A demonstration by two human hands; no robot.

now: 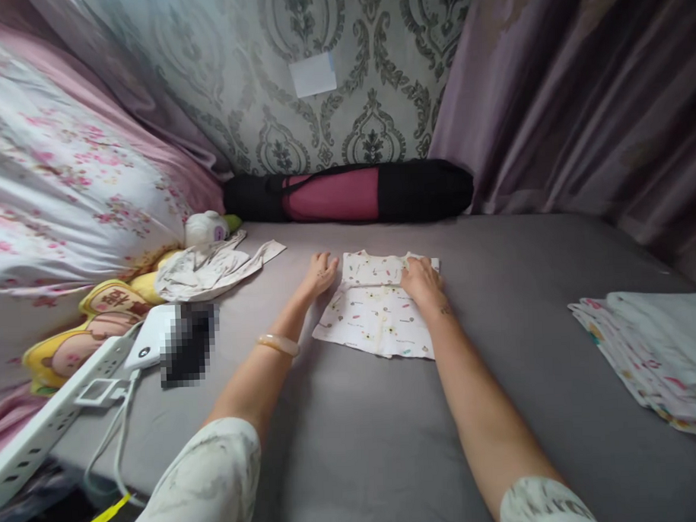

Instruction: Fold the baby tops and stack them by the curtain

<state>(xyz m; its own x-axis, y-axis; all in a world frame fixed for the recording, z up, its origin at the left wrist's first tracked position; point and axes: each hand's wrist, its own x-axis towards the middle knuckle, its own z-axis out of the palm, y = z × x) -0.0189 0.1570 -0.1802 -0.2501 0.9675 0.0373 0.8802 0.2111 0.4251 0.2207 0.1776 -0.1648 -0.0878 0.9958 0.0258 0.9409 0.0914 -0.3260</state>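
A small white baby shirt with a scattered print lies spread on the grey bed sheet, its upper part forming a separate band across the top. My right hand is on the right side of that band, fingers bent over the cloth; the fingertips are partly hidden. Just off the shirt's left edge, my left hand rests near the sheet with fingers a little apart and nothing visible in them. A bangle circles the left wrist.
Crumpled light clothing lies to the left, near yellow plush toys. A white power bank with cables sits beside a long power strip. Folded cloths are stacked at right. A black-and-pink long bag lies along the wall.
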